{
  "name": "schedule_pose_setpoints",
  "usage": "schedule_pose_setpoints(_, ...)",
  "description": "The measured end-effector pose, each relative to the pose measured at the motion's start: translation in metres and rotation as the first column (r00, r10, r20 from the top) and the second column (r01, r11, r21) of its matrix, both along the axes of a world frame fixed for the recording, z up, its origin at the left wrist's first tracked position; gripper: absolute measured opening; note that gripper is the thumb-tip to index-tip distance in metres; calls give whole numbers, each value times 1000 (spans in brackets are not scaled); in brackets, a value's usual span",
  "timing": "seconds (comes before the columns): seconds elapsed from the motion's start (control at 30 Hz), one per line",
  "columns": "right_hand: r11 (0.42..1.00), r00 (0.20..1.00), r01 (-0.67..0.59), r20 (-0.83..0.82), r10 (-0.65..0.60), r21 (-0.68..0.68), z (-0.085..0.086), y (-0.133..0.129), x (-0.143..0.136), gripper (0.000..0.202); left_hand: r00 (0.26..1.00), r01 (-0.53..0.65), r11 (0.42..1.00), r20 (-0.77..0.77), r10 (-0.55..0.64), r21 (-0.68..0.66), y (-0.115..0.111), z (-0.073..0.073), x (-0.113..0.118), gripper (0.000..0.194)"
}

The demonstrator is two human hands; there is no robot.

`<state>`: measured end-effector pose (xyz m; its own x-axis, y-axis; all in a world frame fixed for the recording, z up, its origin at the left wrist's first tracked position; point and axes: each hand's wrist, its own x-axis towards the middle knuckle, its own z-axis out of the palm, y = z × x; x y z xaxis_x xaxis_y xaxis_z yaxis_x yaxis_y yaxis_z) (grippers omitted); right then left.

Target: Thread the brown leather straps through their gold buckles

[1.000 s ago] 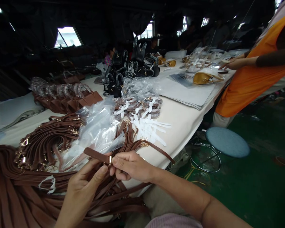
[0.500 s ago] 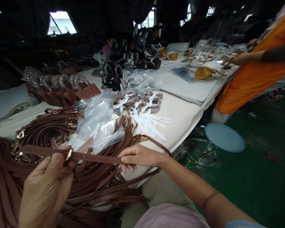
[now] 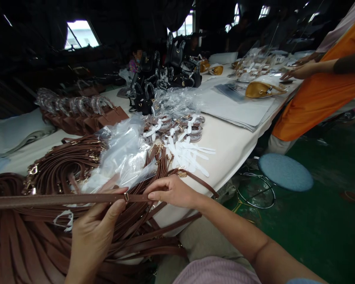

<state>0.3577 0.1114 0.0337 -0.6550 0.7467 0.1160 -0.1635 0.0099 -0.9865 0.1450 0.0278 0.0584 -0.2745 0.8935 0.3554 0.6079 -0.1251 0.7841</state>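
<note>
Strap (image 3: 62,199), brown, light and limp, stretched level above table (image 3: 225,146), pinched beside its buckle (image 3: 126,196) by left hand (image 3: 91,236) and right hand (image 3: 170,191); best gripped flat near buckle.

l hand (image 3: 91,236) & r hand (image 3: 170,191) both pinching, fingertips close.

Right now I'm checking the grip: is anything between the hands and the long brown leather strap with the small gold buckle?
Nothing visible. The left hand and right hand both pinch the long brown leather strap directly, either side of its small gold buckle, above the heap of brown straps.
</note>
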Motion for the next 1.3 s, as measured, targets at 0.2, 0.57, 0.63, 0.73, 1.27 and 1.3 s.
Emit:
schedule_pose_setpoints(0.2,859,941,278,56,-333,430,30,-25,6,37,794,374,887,-588,-154,272,8,-2,18,27)
schedule_pose_setpoints(0.57,885,983,71,-116,-139,-461,-12,-18,21,51,844,483,873,-232,-484,-64,7,-24,33,35)
schedule_pose_setpoints(0.63,861,980,77,-120,-158,-503,-19,-20,24,53,840,515,846,-117,-530,-135,6,-23,29,35)
schedule_pose_setpoints(0.73,869,984,73,-108,-143,-489,-28,-23,25,51,832,543,805,27,-554,-241,5,-24,24,35)
schedule_pose_setpoints(1.27,966,976,216,28,-214,-143,-29,-35,11,34,929,364,811,237,-283,-458,20,-15,36,43)
schedule_pose_setpoints(1.3,965,976,218,26,-217,-149,-29,-35,10,34,929,365,812,231,-289,-456,20,-15,35,42)
